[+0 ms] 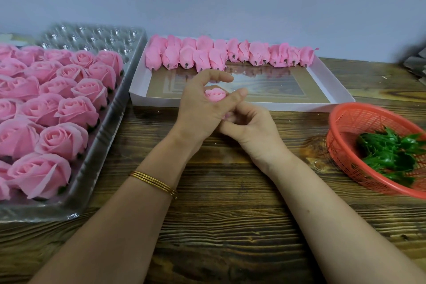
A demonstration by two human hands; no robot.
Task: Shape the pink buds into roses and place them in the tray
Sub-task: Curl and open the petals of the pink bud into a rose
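Many roses [62,140]: fill the clear tray [129,71] at left, cut off by the frame edge; far cells bare
Left hand [200,108]: curled round the pink bud [214,94], just before the white box's [253,105] near wall
Right hand [251,129]: pinches the bud's underside; grip partly hidden
Buds [216,55]: line the box's far wall, floor open
Bench [219,214]: open wood between tray and basket [341,127]
Basket: green leaves [389,152] inside, right rim cut off

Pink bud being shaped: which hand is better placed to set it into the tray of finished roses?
Left, probably. The left hand grips the pink bud, and the tray lies on that side. The right hand only pinches the bud's base and would have to cross over.
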